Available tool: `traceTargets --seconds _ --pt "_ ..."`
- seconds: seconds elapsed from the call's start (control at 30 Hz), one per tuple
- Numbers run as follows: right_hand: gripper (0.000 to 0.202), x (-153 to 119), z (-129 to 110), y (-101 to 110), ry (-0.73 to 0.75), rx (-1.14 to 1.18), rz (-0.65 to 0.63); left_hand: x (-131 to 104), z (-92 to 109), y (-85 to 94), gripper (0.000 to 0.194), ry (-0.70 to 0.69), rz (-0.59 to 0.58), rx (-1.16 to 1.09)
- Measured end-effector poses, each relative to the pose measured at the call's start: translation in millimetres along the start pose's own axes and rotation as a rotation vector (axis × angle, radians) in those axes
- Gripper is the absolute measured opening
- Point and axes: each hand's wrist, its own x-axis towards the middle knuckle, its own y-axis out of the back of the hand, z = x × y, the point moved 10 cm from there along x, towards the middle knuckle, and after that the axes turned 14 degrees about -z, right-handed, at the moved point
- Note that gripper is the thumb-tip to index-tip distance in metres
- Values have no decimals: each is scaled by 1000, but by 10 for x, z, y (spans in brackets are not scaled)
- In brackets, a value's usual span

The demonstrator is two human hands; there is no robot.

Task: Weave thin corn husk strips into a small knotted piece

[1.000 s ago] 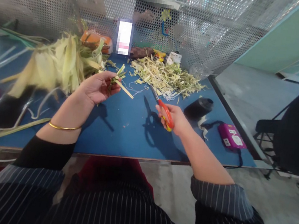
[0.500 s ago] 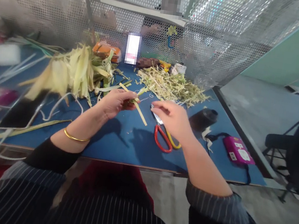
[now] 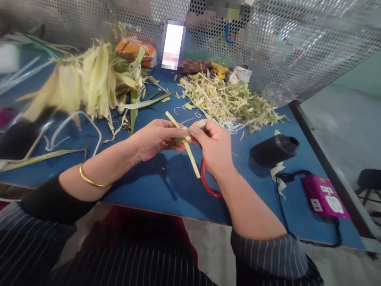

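Pinching a flat, pale yellow leaf strip from both sides, the left hand and right hand met above the blue bench, fingers clenched on it. Red scissors lay beneath. Papery husks and shredded clippings were heaped before perforated metal mesh.

A small craft workshop, seen at one workstation. A blue worktable is screened by perforated metal panels. Heaped pale leaf husks and a pile of cut strips cover its far side; red-handled scissors and a magenta power strip lie nearer. The floor is bare concrete.
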Motion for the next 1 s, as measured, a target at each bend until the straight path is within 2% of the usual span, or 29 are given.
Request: traceTargets --seconds 0.13,0.23,0.33,0.4,0.53,0.63,0.77,1.0 --pt "16 -46 -89 46 45 -192 60 -4 -2 -27 18 6 -7 5" --pt "15 -110 -244 65 111 -365 130 -23 33 -32 22 -6 38 74" --pt "13 -114 -284 88 116 -360 138 -54 76 -18 22 -24 107 115" --pt "5 -52 -182 80 64 -222 56 -70 97 16 20 -31 146 97" --pt "29 47 137 -76 -103 142 -202 -77 126 154 16 -26 184 26" --pt "31 24 289 -205 -204 233 -310 -60 100 223 14 24 154 -37" --pt "12 14 265 -115 -191 88 -207 -67 30 266 10 120 146 -113" --pt "14 54 -45 112 -10 -301 -66 -77 28 292 9 173 163 -83"
